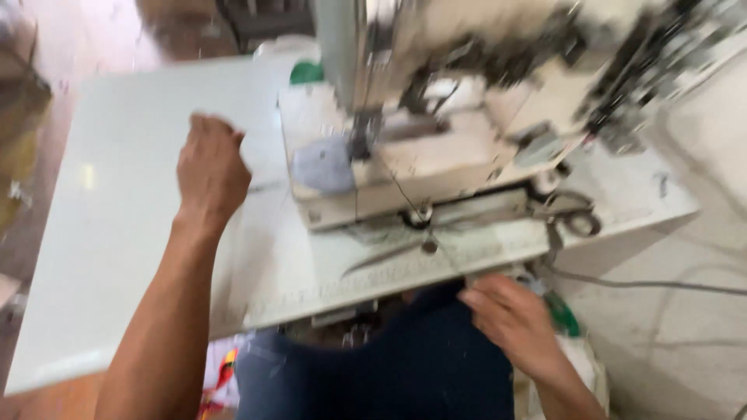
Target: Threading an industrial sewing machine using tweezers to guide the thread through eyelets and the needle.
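- My left hand (pixel 210 167): raised over the white table (pixel 132 233), beside the sewing machine (pixel 436 132); fingers curled together, holding nothing I can make out.
- My right hand (pixel 510 319): at the table's near edge, fingers pinched on dark blue cloth (pixel 405 358) lying over my lap.
- Scissors (pixel 572 214): on the table, right of the machine.
- Small grey-blue fabric piece (pixel 323 167): on the machine bed, beside the needle.

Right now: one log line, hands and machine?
left hand: on table, empty | right hand: on dark cloth | sewing machine: grey fabric under needle
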